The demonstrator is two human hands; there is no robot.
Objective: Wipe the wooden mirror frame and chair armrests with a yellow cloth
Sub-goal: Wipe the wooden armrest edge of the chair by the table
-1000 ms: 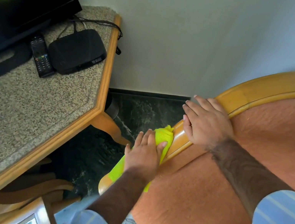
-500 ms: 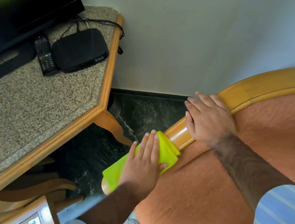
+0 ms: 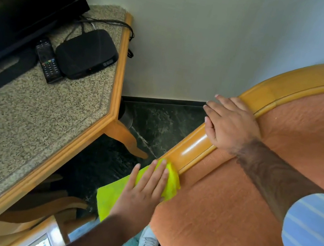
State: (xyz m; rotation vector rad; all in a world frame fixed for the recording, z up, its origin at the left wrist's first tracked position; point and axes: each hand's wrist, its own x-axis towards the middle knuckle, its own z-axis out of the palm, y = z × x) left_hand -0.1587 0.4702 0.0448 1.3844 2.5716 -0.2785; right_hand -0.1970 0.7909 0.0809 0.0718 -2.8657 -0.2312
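Observation:
The chair's curved wooden rail [image 3: 193,149] runs from lower centre up to the right edge, framing orange upholstery [image 3: 226,219]. A yellow cloth [image 3: 114,196] is draped over the rail's lower end. My left hand [image 3: 143,192] lies flat on the cloth, fingers extended, pressing it against the wood. My right hand [image 3: 231,123] rests palm down on the rail farther up, fingers together over its outer edge, holding nothing. A glossy bare stretch of rail shows between the two hands.
A granite-topped desk [image 3: 28,122] with a wooden edge stands at the left, carrying a black TV [image 3: 16,1], a remote [image 3: 47,63] and a black set-top box [image 3: 87,53] with cables. Dark marble floor [image 3: 157,122] separates desk and chair. A shoe [image 3: 148,243] shows below.
My left hand has slid the yellow cloth down the rail toward its lower end, uncovering more glossy wood. My right hand has stayed on the rail.

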